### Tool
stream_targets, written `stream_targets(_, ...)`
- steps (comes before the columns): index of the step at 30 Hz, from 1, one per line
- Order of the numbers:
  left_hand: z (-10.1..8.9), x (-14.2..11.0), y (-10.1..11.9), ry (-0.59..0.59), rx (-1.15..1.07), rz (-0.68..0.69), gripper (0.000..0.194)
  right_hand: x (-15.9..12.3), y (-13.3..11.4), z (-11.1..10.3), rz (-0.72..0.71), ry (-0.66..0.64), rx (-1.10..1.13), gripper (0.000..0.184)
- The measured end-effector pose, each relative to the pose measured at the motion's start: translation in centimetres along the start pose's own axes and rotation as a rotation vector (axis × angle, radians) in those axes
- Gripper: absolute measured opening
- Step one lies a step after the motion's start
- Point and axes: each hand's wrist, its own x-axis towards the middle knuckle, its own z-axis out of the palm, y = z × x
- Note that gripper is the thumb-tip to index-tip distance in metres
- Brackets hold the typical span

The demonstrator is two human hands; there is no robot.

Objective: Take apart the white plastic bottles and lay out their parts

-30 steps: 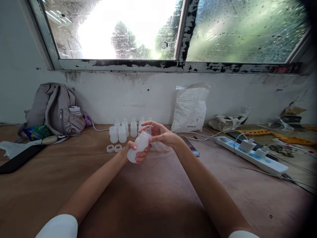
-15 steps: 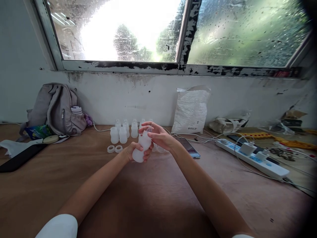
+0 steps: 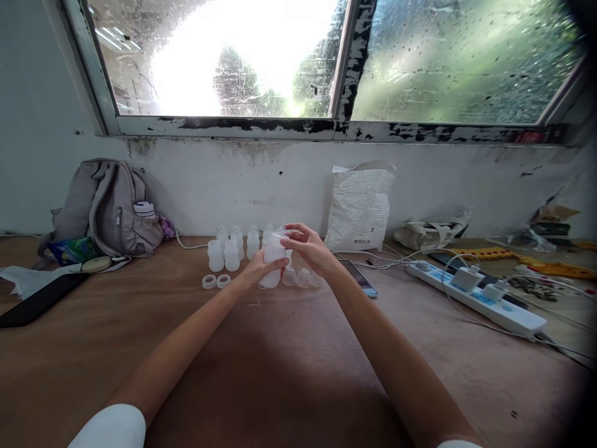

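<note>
A small translucent white bottle (image 3: 273, 260) stands upright on the wooden table (image 3: 289, 367), near the middle. My left hand (image 3: 254, 272) wraps its lower body from the left. My right hand (image 3: 305, 244) pinches the clear cap or teat at the bottle's top. Several more white bottles (image 3: 232, 247) stand in a cluster just behind and to the left. Two white rings (image 3: 215, 280) lie flat in front of that cluster. A few clear domed caps (image 3: 301, 277) lie right of the held bottle.
A grey backpack (image 3: 105, 208) leans on the wall at the left, with a dark flat object (image 3: 40, 298) before it. A white bag (image 3: 358, 205) stands at the back. A phone (image 3: 359, 277), a power strip (image 3: 476, 295) and cables lie to the right.
Both hands have carried the bottle away from me and set it upright on the table beside the cluster. The right hand has risen to the bottle's top.
</note>
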Motion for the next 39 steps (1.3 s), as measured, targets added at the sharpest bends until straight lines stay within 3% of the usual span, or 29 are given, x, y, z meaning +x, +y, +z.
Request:
stream_targets(5, -1.3, -0.1, 0.8, -0.211, -0.094, -0.174, 0.043, 0.2, -0.1, -0.5, -0.039, -0.03, 0.167, 0.033)
stream_targets(7, -1.8, -0.1, 1.2, -0.222, -0.081, -0.181, 0.043, 0.2, -0.2, -0.7, -0.045, -0.021, 0.179, 0.033)
stream_targets(13, -4.3, 0.7, 2.6, 0.117, 0.288, 0.115, 0.044, 0.4, -0.1, -1.2, 0.0, 0.06, 0.135, 0.035)
stream_targets(18, -7.3, 1.9, 2.5, 0.246, 0.647, 0.154, 0.054, 0.4, 0.1, -1.3, 0.032, 0.064, 0.148, 0.033)
stream_targets(23, -8.8, 3.3, 1.4, 0.18, 1.012, 0.137, 0.058, 0.5, 0.2, -1.1, 0.031, 0.066, 0.16, 0.033)
stream_targets(26, -9.3, 3.9, 0.9, 0.081, 1.189, 0.135, 0.052, 0.5, 0.1, -1.0, 0.026, 0.066, 0.158, 0.033)
stream_targets(29, -9.6, 4.4, 0.6, 0.073, 1.377, 0.142, 0.048, 0.5, 0.1, -1.0, 0.032, 0.059, 0.151, 0.032)
stream_targets(39, -9.6, 4.6, -0.5, -0.002, 1.466, 0.21, 0.052, 0.4, 0.0, -0.7, 0.044, 0.068, 0.094, 0.034)
